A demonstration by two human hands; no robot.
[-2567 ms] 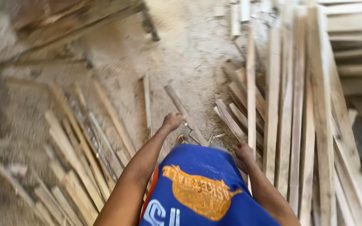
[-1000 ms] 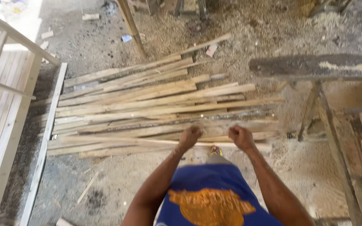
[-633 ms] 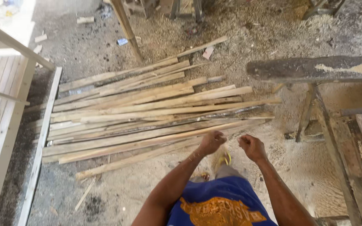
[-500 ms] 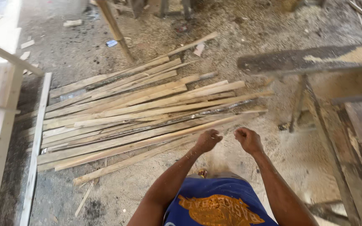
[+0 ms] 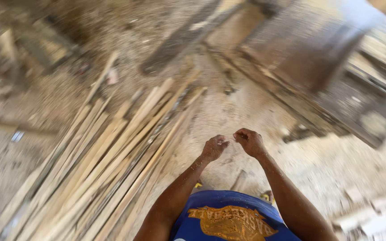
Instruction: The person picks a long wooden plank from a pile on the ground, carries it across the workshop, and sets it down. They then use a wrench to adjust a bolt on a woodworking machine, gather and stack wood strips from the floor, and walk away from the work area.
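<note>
My left hand and my right hand are held close together in front of me, above the sawdust-covered ground, fingers curled. The fingertips of both nearly touch; I cannot tell whether anything small is pinched between them. A pile of long thin wooden slats lies on the ground to the left of my hands, running diagonally from lower left to upper right. Neither hand touches the slats. The picture is blurred by head motion.
A dark wooden workbench or table stands at the upper right. Scraps of wood lie at the lower right. Sawdust and dirt ground lie between the slats and the bench. My blue shirt fills the bottom edge.
The view has swung to the right, so the slat pile now lies at the left and slanted. My hands have come away from the slats and stay close together in front of me.
</note>
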